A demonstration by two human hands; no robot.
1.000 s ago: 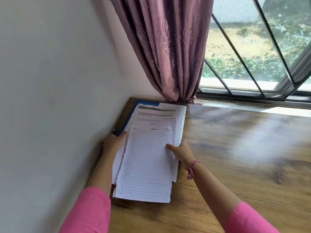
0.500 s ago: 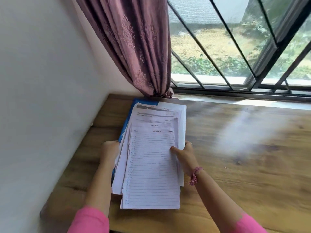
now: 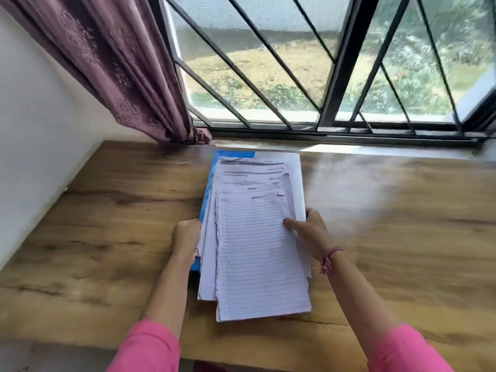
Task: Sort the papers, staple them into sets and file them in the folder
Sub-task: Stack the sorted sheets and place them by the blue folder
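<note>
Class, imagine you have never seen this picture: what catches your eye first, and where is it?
First, the untidy stack of papers in the middle of the wooden table, lying on a blue folder. The left hand and right hand grip its two sides. Behind, a purple curtain hangs left of the barred window.

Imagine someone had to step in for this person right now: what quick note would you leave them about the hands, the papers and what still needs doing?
Left hand: grips the left edge of the pile, at the blue folder.
Right hand: holds the right edge of the papers, thumb on the top lined sheet.
Where things are: the papers lie in a loose, uneven stack on top of the folder, on the wooden table near the window. No stapler is in view.
Done: nothing visibly sorted or stapled yet.
Left: sort the sheets into sets, staple each set, file them in the folder.
</note>
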